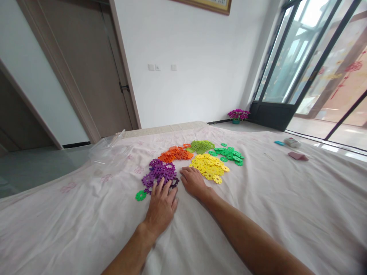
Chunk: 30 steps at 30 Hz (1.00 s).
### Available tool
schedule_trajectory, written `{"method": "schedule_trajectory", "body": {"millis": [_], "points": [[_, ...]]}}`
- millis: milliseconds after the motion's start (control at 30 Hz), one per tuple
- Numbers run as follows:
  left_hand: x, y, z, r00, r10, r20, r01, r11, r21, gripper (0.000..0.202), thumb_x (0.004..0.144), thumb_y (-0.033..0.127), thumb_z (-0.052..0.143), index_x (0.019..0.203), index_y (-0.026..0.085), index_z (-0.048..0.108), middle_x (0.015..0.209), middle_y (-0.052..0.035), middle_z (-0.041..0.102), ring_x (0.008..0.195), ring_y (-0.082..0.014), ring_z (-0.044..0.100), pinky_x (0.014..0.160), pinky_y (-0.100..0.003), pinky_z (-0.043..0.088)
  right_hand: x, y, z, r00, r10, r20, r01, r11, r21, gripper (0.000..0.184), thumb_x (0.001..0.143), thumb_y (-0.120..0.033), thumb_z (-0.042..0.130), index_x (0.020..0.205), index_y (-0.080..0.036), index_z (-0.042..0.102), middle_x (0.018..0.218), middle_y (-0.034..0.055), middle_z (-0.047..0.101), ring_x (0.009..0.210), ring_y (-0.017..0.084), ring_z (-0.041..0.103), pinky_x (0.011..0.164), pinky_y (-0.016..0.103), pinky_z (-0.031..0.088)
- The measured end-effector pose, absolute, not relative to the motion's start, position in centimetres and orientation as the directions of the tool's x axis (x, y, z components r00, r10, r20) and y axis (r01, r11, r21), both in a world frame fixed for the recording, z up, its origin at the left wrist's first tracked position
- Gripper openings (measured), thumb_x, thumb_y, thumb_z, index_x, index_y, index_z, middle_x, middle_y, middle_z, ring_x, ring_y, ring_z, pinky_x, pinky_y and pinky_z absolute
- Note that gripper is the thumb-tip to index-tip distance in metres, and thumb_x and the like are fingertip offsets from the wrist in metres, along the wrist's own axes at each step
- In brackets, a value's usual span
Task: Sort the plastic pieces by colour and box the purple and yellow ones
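My left hand (162,204) lies with fingers spread, its tips touching the near edge of a pile of purple snowflake discs (159,173). Flat on the cloth, my right hand (194,182) has its fingers stretched out between the purple pile and the yellow snowflake discs (208,166). Beyond them are piles of orange discs (174,154), lime green discs (202,146) and darker green discs (231,154). A single green disc (140,196) sits left of my left hand, beside the purple pile. Neither hand visibly holds a disc.
A pale patterned cloth (272,206) covers the surface under everything. Clear plastic bags (107,151) lie at the left edge. Toward the right are a pinkish folded piece (298,156), a small white pack (292,142) and a blue item (280,143).
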<state>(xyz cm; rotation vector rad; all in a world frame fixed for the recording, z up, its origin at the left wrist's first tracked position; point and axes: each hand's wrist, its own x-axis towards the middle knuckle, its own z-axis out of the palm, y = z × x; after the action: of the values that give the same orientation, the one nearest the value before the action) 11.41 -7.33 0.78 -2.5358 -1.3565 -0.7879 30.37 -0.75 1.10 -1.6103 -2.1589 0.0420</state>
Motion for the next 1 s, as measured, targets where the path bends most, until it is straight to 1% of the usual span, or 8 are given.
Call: {"method": "schedule_trajectory", "body": {"millis": [167,467,700,1000], "points": [[11.41,-7.30,0.62,0.445,0.727,0.522,0.813,-0.572,0.104,0.032,0.092,0.029,0.050,0.120,0.025,0.065,0.137,-0.0091,0.057,0.134,-0.0321,0.043,0.112,-0.059,0.031,30.33,-0.75,1.12,-0.228,0.915,0.333,0.904,0.327,-0.277,0.028,0.095,-0.029,0.049,0.117,-0.024,0.066,0.125,0.0073,0.063,0.118,0.023,0.052,0.104,0.036,0.033],[11.35,-7.18,0.36,0.449,0.730,0.516,0.812,-0.574,0.105,0.032,0.092,0.030,0.051,0.121,0.025,0.064,0.137,-0.0089,0.057,0.134,-0.0326,0.042,0.113,-0.059,0.031,30.35,-0.77,1.04,-0.231,0.914,0.334,0.902,0.331,-0.279,0.028,0.095,-0.028,0.048,0.117,-0.022,0.066,0.126,0.0078,0.062,0.116,0.023,0.052,0.102,0.036,0.034],[11.33,-7.11,0.17,0.462,0.718,0.521,0.802,-0.589,0.100,0.033,0.093,0.028,0.049,0.122,0.023,0.064,0.138,-0.0096,0.055,0.134,-0.0321,0.041,0.109,-0.054,0.037,30.33,-0.64,0.89,-0.241,0.910,0.338,0.901,0.339,-0.271,0.028,0.096,-0.028,0.047,0.116,-0.021,0.066,0.125,0.0080,0.062,0.117,0.022,0.052,0.104,0.034,0.033],[11.27,-7.05,0.15,0.469,0.734,0.491,0.809,-0.580,0.093,0.034,0.093,0.028,0.050,0.124,0.022,0.063,0.140,-0.0100,0.053,0.135,-0.0323,0.040,0.110,-0.053,0.037,30.30,-0.70,1.04,-0.245,0.919,0.308,0.907,0.330,-0.262,0.029,0.096,-0.028,0.046,0.118,-0.022,0.065,0.127,0.0080,0.061,0.119,0.022,0.050,0.105,0.034,0.032]]}}
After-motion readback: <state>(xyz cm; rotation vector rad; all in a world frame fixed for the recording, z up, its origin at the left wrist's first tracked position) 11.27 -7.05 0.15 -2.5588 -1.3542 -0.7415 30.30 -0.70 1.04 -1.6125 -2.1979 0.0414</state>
